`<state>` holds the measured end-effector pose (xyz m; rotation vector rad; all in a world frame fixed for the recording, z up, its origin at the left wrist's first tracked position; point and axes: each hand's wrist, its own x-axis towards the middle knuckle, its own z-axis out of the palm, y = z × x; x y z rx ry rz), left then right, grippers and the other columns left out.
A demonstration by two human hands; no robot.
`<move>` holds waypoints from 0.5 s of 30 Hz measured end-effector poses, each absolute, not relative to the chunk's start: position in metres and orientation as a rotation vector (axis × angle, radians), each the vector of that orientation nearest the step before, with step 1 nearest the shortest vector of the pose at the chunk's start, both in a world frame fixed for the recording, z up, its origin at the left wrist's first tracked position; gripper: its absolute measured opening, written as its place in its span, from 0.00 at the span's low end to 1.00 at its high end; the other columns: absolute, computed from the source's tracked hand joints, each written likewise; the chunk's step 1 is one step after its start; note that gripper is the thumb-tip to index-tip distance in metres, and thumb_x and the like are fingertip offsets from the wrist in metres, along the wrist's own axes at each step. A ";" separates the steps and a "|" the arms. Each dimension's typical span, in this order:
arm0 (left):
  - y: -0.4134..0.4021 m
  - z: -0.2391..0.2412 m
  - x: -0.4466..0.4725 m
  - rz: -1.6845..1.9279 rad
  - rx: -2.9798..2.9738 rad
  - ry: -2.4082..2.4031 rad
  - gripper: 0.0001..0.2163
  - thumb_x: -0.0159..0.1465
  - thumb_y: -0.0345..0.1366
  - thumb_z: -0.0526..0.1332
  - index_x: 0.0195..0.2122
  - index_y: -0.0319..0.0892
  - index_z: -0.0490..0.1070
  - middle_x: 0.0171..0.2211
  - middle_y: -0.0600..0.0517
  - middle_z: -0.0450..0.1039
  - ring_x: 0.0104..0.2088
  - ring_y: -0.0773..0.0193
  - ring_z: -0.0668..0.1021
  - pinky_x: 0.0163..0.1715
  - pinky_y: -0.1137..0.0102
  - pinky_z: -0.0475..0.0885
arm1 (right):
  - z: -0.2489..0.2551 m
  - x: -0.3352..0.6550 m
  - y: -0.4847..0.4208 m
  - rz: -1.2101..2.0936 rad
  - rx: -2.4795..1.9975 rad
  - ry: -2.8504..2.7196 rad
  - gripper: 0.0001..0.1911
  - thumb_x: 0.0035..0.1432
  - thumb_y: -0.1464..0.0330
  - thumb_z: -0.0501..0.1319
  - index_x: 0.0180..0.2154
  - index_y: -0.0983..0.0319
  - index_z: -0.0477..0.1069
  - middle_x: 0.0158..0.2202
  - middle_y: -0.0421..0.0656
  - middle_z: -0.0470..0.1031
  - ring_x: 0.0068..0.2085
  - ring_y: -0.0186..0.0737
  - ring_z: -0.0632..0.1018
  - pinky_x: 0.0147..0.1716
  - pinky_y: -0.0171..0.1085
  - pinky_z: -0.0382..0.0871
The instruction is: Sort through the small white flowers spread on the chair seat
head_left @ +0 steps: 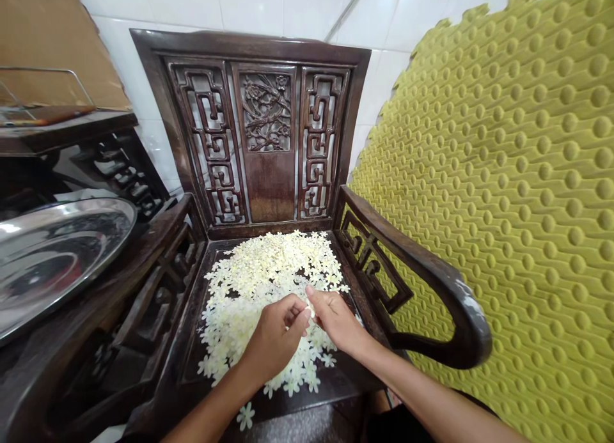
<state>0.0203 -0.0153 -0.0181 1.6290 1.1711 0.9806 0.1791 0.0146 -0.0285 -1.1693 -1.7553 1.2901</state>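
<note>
Pale cream five-petalled flowers (230, 328) lie heaped over the seat of a dark carved wooden chair (268, 194). Above the heap my left hand (281, 331) and my right hand (333, 315) meet at the fingertips. Between them shows a small white flower (311, 307), partly covered by the fingers. My right thumb and fingers pinch it, and the left fingers are curled closed against it; what the left fingers hold, if anything, is hidden. One single flower (246, 416) lies apart near the seat's front edge.
To the left, a round shiny metal tray (96, 219) stands beside the chair's left armrest (119, 283). The right armrest (432, 277) curves forward next to a yellow bumpy foam mat (508, 174). A white tiled wall (249, 8) rises behind the backrest.
</note>
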 end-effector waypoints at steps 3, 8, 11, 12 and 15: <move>-0.014 -0.019 0.020 1.018 1.661 1.263 0.08 0.65 0.34 0.56 0.28 0.42 0.68 0.23 0.55 0.72 0.26 0.64 0.75 0.27 0.71 0.66 | -0.029 0.178 0.015 1.252 -1.144 -1.770 0.28 0.68 0.50 0.45 0.23 0.61 0.62 0.19 0.36 0.60 0.22 0.33 0.62 0.25 0.34 0.54; -0.013 -0.018 0.020 1.069 1.734 1.319 0.09 0.65 0.33 0.55 0.27 0.43 0.68 0.24 0.55 0.74 0.26 0.65 0.75 0.29 0.71 0.66 | -0.031 0.180 0.018 1.286 -1.124 -1.790 0.24 0.69 0.53 0.47 0.25 0.61 0.61 0.21 0.36 0.62 0.26 0.34 0.66 0.29 0.34 0.58; -0.014 -0.018 0.019 1.092 1.784 1.353 0.08 0.63 0.33 0.56 0.27 0.44 0.69 0.25 0.54 0.74 0.27 0.64 0.75 0.30 0.71 0.67 | -0.029 0.181 0.019 1.370 -1.065 -1.763 0.22 0.68 0.54 0.49 0.28 0.61 0.63 0.23 0.36 0.63 0.27 0.34 0.66 0.29 0.34 0.58; -0.014 -0.018 0.019 1.101 1.792 1.362 0.08 0.63 0.33 0.56 0.26 0.44 0.69 0.25 0.54 0.74 0.27 0.63 0.75 0.30 0.71 0.67 | -0.027 0.182 0.019 1.391 -1.041 -1.772 0.21 0.68 0.54 0.50 0.29 0.61 0.64 0.23 0.36 0.63 0.27 0.34 0.66 0.29 0.34 0.58; -0.014 -0.018 0.018 1.116 1.784 1.364 0.08 0.62 0.34 0.57 0.26 0.44 0.69 0.24 0.53 0.73 0.27 0.63 0.74 0.30 0.71 0.67 | -0.022 0.184 0.020 1.398 -1.009 -1.827 0.18 0.66 0.55 0.53 0.31 0.61 0.66 0.22 0.35 0.62 0.26 0.33 0.64 0.28 0.33 0.58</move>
